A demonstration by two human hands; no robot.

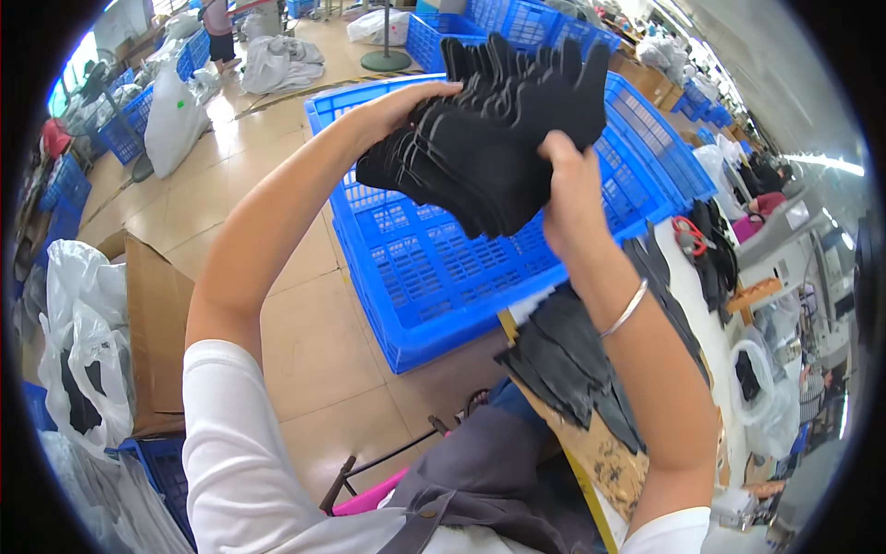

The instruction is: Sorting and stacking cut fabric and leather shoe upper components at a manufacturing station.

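Note:
Held in both my hands is a thick stack of black glove-shaped fabric pieces (489, 152), with finger-like lobes along its upper edge. My left hand (411, 103) grips the stack's left side, its fingers largely hidden behind the fabric. On the right side, my right hand (572, 185) is closed round the edge, thumb on the front face. The stack is above a large blue plastic crate (392, 328), whose slotted bottom shows beneath it. Dark grey fabric pieces (563, 346) lie piled on the worktable (614, 471), under my right forearm.
Red-handled scissors (690, 235) lie on the worktable's far right part. A cardboard box (157, 332) and a clear plastic bag (88, 323) stand at my left. More blue crates (443, 42) and white sacks (175, 120) are farther off. A person (220, 32) stands far left.

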